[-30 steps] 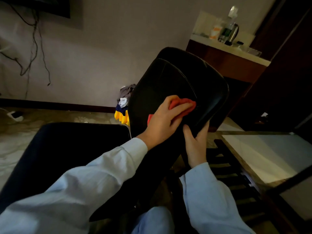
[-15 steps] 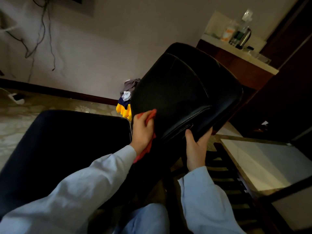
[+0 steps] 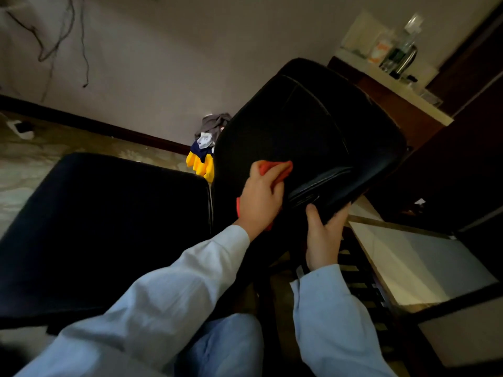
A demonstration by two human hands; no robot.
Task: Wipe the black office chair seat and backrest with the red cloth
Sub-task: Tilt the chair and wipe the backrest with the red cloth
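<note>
- Left hand, curled round the cloth, has swept from the backrest's left edge rightward: wiping continues.
- Right hand still grips its near edge.
- Seat, left, probably comes next.

Both arms reach forward, elbows bent. The left hand curls its fingers over the red cloth - the right hand clasps the backrest edge, thumb on top.
</note>
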